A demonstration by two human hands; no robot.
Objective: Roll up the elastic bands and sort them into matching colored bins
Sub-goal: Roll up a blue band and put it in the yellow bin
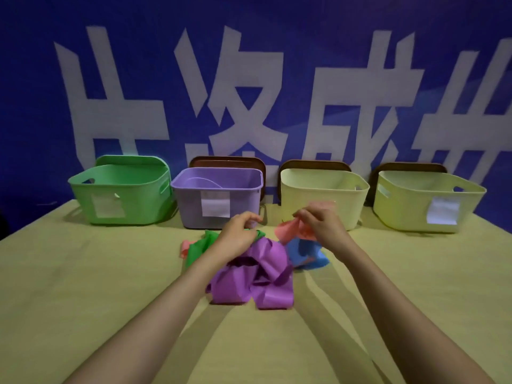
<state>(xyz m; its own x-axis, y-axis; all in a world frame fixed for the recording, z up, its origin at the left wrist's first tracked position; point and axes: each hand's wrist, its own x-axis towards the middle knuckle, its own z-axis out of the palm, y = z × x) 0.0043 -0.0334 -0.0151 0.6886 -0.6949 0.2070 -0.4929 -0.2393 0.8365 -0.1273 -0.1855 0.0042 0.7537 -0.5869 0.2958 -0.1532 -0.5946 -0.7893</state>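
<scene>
Cloth-covered table (83, 273), four bins (122, 189), heap of bands (249, 273)

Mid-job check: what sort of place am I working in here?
Probably a staged sorting station rather than a home: a blue banner with huge white characters as backdrop, four coloured bins in a row against it, and a cloth-covered table carrying a heap of coloured elastic bands.
</scene>
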